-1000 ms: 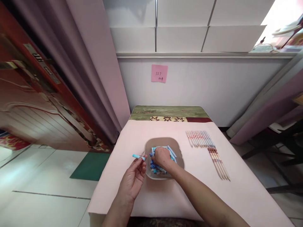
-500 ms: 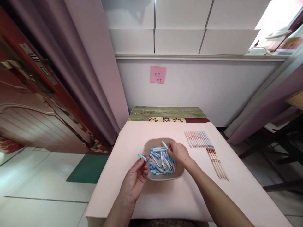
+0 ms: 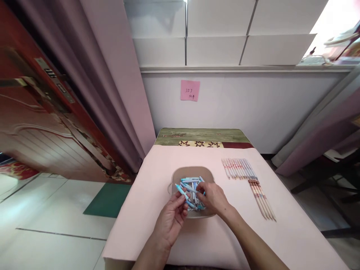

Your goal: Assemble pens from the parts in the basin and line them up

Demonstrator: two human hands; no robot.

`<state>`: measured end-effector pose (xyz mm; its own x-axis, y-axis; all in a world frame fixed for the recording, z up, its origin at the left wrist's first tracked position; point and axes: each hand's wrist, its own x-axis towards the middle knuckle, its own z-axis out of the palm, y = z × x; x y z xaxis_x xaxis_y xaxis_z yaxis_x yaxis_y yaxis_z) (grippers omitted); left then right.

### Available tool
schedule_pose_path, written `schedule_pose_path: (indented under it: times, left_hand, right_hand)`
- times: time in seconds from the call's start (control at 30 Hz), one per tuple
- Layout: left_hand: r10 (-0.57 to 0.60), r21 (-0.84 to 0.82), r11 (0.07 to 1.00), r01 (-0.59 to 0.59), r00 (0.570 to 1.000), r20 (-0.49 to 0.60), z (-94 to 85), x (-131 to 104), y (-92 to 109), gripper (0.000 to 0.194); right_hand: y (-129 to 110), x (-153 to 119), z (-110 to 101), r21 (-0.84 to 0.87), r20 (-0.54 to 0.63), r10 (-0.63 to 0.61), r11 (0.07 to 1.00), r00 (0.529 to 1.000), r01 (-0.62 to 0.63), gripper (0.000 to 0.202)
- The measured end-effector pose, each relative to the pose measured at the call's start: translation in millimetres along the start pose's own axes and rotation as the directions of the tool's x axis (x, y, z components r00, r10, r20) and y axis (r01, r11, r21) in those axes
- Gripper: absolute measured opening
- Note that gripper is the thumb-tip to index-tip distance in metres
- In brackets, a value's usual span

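Note:
My left hand (image 3: 173,215) pinches a turquoise pen piece (image 3: 181,190) between thumb and fingers, over the near left part of a beige plastic bin (image 3: 177,175). The piece looks like a pen barrel or cap. Above the bin's right side, my right hand (image 3: 215,197) has its fingers closed on the right end of a pale blue pen barrel (image 3: 189,187), which points left toward the turquoise piece. The two pieces are close but apart. Blue and white pen parts (image 3: 194,180) lie jumbled in the bin, partly hidden by both hands.
Right of the bin, a row of pale pens (image 3: 239,168) lies side by side, with several cream pens with brown ends (image 3: 261,200) below it. A pink cover (image 3: 152,165) lies over the table. A pink note (image 3: 190,90) is on the wall behind.
My left hand has moved right, bringing the turquoise piece over the bin. The pale blue barrel in my right hand has swung lower and now points left. The view has shifted slightly.

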<state>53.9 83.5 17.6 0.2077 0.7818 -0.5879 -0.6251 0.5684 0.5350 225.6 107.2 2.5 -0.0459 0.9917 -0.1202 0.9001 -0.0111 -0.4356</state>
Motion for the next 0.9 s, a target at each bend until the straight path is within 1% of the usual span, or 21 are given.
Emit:
schedule_pose_path:
  times: [0.07, 0.13, 0.2, 0.27, 0.37, 0.43, 0.5, 0.57, 0.63, 0.7, 0.73, 0.8, 0.87, 0.9]
  left_hand:
    - [-0.014, 0.015, 1.000, 0.014, 1.000, 0.023, 2.1, 0.1, -3.6, 0.028]
    - [-0.016, 0.017, 1.000, 0.016, 0.999, 0.038, 4.1, 0.4, -5.5, 0.027]
    - [-0.013, 0.010, 1.000, 0.012, 0.999, 0.042, 6.3, 1.4, -7.3, 0.025]
    - [-0.015, 0.002, 1.000, 0.015, 0.999, 0.047, 8.5, 3.2, -10.3, 0.023]
    - [-0.026, -0.001, 1.000, 0.026, 0.998, 0.057, 11.1, 6.3, -17.2, 0.018]
    - [-0.029, -0.007, 1.000, 0.029, 0.999, 0.044, 11.6, 7.8, -20.4, 0.017]
    - [-0.035, -0.019, 0.999, 0.036, 0.999, 0.024, 10.6, 8.3, -19.1, 0.016]
    - [-0.032, -0.039, 0.999, 0.032, 0.999, -0.008, 8.3, 7.9, -12.0, 0.015]
    - [0.008, -0.069, 0.998, -0.013, 0.998, -0.063, 5.0, 6.9, -0.2, 0.012]
    - [0.081, -0.097, 0.991, -0.094, 0.987, -0.136, 1.7, 6.0, 12.3, 0.011]
    - [0.112, -0.107, 0.986, -0.131, 0.980, -0.167, 0.4, 5.6, 17.3, 0.012]
    - [0.144, -0.120, 0.978, -0.171, 0.968, -0.204, -1.3, 4.6, 23.0, 0.012]
    - [0.128, -0.122, 0.980, -0.154, 0.971, -0.202, -1.7, 3.2, 22.8, 0.012]
    - [0.108, -0.120, 0.984, -0.133, 0.975, -0.193, -1.6, 2.2, 21.3, 0.012]
  right_hand:
    - [-0.4, -5.3, -3.7, 0.085, -0.033, -0.039, 0.996, 0.999, 0.041, 0.019]
    - [0.4, -11.6, -8.6, 0.208, -0.090, -0.068, 0.974, 0.994, 0.085, 0.019]
    - [1.4, -18.5, -11.7, 0.335, -0.141, -0.093, 0.932, 0.986, 0.136, 0.022]
    - [1.3, -25.2, -11.1, 0.423, -0.174, -0.128, 0.886, 0.976, 0.191, 0.023]
    - [-0.9, -32.5, -4.6, 0.463, -0.233, -0.164, 0.848, 0.959, 0.258, 0.017]
    - [-1.8, -34.8, -0.5, 0.455, -0.250, -0.158, 0.851, 0.955, 0.260, 0.015]
    - [-0.2, -34.7, 0.0, 0.438, -0.231, -0.160, 0.863, 0.960, 0.250, 0.016]
    - [5.2, -31.1, -3.9, 0.421, -0.216, -0.161, 0.875, 0.963, 0.241, 0.019]
    - [13.3, -22.4, -11.1, 0.391, -0.235, -0.130, 0.895, 0.963, 0.216, 0.021]
    - [20.6, -7.9, -18.4, 0.321, -0.256, -0.082, 0.933, 0.963, 0.164, 0.022]
    - [22.5, 1.1, -21.0, 0.261, -0.250, -0.071, 0.956, 0.966, 0.138, 0.020]
    - [21.0, 21.0, -22.6, 0.074, -0.201, -0.072, 0.993, 0.977, 0.088, 0.020]
    - [12.8, 40.4, -18.5, -0.120, -0.096, -0.126, 0.986, 0.987, 0.115, 0.023]
    - [7.3, 48.9, -14.6, -0.156, -0.056, -0.146, 0.978, 0.988, 0.135, 0.022]
